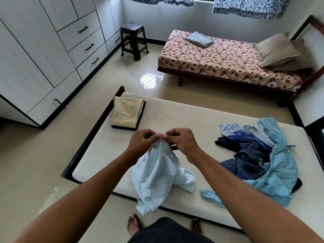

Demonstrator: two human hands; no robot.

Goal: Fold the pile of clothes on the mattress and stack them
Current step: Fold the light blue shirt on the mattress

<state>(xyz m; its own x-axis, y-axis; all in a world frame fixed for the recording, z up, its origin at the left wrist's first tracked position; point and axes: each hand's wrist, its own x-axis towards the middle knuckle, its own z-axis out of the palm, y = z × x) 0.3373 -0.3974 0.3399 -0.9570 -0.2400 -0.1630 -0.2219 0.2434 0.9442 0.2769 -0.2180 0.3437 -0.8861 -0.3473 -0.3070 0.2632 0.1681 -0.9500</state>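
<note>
Now, draw apart along the pinched edge to find both corners, shake out once, then lower flat onto the bare middle of the cream foam mattress (pixel 175 120) before making any crease. Keep clear of the tangled pile of blue, navy and chevron-print clothes (pixel 254 155), heaped unfolded on the mattress's right side. Held up at the near edge: a pale blue-white garment (pixel 157 172), thin and limp, bunched and twisted, lower folds slumping on the mattress and trailing over its near side. Probably destined for the folded beige cloth (pixel 127 113) lying on a black one at the far left corner. Close together, left hand (pixel 142 142) and right hand (pixel 182 144), each pinching that top edge between thumb and fingertips.
</note>
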